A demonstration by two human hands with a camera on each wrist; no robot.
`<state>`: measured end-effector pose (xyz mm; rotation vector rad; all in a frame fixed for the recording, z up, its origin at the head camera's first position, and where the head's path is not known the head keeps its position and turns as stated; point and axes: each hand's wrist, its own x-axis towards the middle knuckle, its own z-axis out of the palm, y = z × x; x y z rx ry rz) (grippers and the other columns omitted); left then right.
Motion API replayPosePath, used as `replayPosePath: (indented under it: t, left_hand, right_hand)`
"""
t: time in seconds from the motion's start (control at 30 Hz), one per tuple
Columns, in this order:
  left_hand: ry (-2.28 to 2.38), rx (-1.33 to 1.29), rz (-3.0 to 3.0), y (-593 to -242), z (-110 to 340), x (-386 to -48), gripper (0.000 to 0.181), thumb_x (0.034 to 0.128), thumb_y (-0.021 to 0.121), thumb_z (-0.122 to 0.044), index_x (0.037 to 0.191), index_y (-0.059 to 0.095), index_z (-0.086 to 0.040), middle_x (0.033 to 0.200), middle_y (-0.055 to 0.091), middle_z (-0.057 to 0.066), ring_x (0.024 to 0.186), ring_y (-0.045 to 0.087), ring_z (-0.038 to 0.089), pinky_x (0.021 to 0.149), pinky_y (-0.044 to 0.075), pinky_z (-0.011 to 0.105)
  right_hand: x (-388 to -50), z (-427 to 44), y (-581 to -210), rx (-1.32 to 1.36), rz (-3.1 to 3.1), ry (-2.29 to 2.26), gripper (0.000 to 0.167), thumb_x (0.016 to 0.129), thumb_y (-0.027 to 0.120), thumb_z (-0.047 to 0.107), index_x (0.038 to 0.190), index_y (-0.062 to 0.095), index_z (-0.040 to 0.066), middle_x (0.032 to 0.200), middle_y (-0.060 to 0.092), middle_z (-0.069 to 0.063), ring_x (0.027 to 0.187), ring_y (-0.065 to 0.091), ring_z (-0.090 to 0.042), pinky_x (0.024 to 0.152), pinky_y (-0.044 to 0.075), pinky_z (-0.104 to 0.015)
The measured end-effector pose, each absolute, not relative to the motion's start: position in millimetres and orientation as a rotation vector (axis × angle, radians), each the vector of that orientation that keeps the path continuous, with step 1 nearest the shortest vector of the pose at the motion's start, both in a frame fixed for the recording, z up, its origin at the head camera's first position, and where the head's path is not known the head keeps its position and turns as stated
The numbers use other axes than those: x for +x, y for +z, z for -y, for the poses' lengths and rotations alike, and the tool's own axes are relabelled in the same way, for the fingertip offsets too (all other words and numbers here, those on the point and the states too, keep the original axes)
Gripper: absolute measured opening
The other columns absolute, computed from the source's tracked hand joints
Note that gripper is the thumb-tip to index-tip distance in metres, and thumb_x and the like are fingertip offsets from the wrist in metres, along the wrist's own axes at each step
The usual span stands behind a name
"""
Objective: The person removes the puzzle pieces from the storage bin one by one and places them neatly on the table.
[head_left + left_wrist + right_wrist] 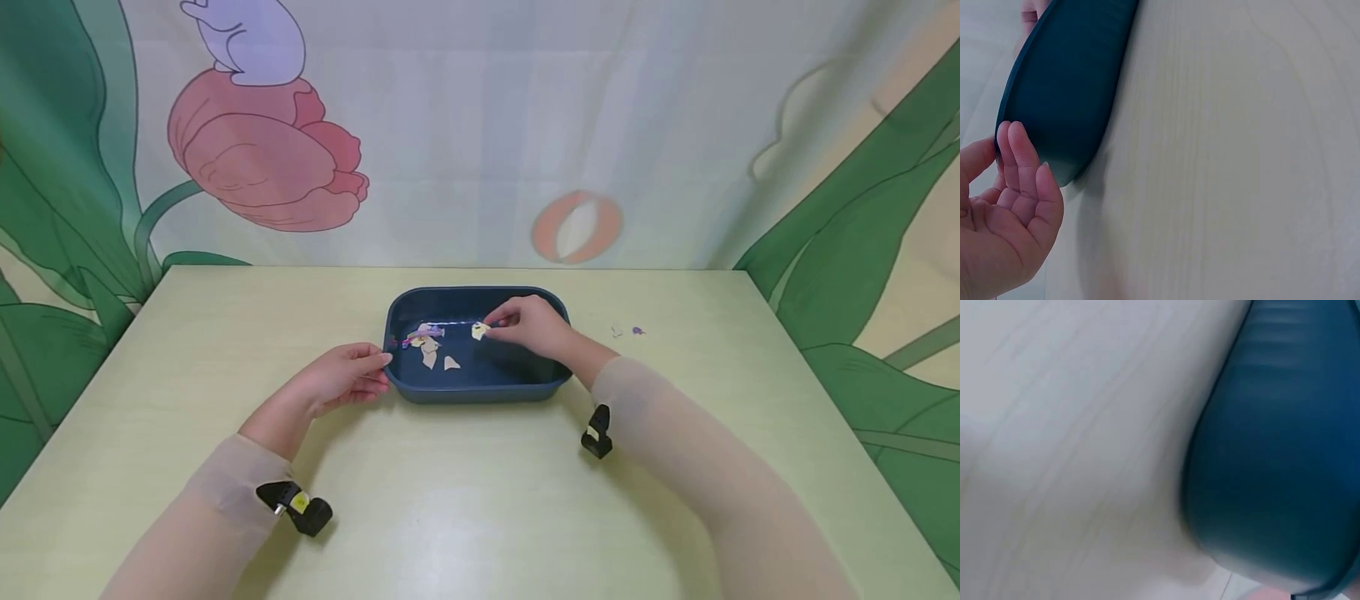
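Observation:
A dark blue rectangular tray (483, 395) stands on the table. At its left end my left hand (348, 373) pinches the rim, thumb on top and fingers against the outer wall; the left wrist view shows this hand (1019, 212) at the tray's end (1072, 81) too. Over the tray's right half, my right hand (536, 327) pinches a small pale yellow piece (479, 332) with dark marks between thumb and fingertips. Thin flat scraps (429, 350), cream and purple-pink, lie in the tray's left half, and one cream scrap (451, 363) lies apart. The right wrist view shows mainly the tray's outside (1266, 469).
On the table (465, 500), right of the tray, lie a tiny purple bit (638, 331) and a faint, pale bit (617, 332). A printed curtain (450, 133) hangs behind the table's back edge. Each wrist carries a small black camera (597, 433).

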<state>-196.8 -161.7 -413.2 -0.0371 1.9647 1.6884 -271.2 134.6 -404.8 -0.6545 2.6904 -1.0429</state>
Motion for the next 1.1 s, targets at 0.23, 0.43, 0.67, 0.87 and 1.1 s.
replayPosePath:
  t: [0.23,0.43,0.67,0.87,1.1]
  left_hand:
    - [1.700,-0.035,-1.955,-412,161,-196,0.025,0.0975,0.050,-0.023,0.103,0.049,0.001,0.081,0.061,0.005,0.075,0.062,0.016,0.070,0.051,0.026]
    - [1.703,-0.033,-1.955,-413,162,-197,0.027,0.0976,0.050,-0.022,0.105,0.048,0.003,0.080,0.060,0.005,0.074,0.062,0.016,0.069,0.051,0.026]
    - [1.708,-0.041,-1.943,-414,162,-197,0.026,0.0976,0.050,-0.022,0.104,0.048,0.003,0.079,0.061,0.004,0.074,0.062,0.015,0.070,0.051,0.026]
    - [1.701,-0.029,-1.947,-416,163,-198,0.027,0.0976,0.050,-0.023,0.103,0.048,0.003,0.080,0.060,0.005,0.074,0.061,0.015,0.070,0.051,0.027]
    - [1.702,-0.040,-1.957,-415,162,-197,0.027,0.0981,0.049,-0.022,0.105,0.047,0.005,0.079,0.060,0.004,0.074,0.062,0.015,0.069,0.051,0.027]
  right_hand:
    - [-267,-147,-399,-0.598,-2.655,-1.125,0.023,0.083,0.072,0.022,0.102,0.071,0.008,0.087,0.060,-0.003,0.077,0.052,-0.018,0.067,0.045,-0.029]
    - [-266,-154,-396,-0.591,-2.678,-1.128,0.023,0.083,0.071,0.020,0.102,0.071,0.007,0.087,0.059,-0.004,0.078,0.051,-0.019,0.067,0.044,-0.029]
    - [-265,-162,-394,-0.602,-2.708,-1.088,0.022,0.084,0.071,0.020,0.101,0.070,0.006,0.083,0.058,-0.004,0.073,0.050,-0.020,0.064,0.043,-0.029]
    - [-261,-170,-390,-0.627,-2.729,-1.034,0.022,0.083,0.071,0.019,0.101,0.070,0.005,0.081,0.057,-0.004,0.073,0.048,-0.020,0.063,0.043,-0.029]
    - [-259,-181,-387,-0.649,-2.753,-0.999,0.022,0.083,0.071,0.018,0.101,0.070,0.005,0.081,0.057,-0.003,0.072,0.049,-0.019,0.063,0.043,-0.030]
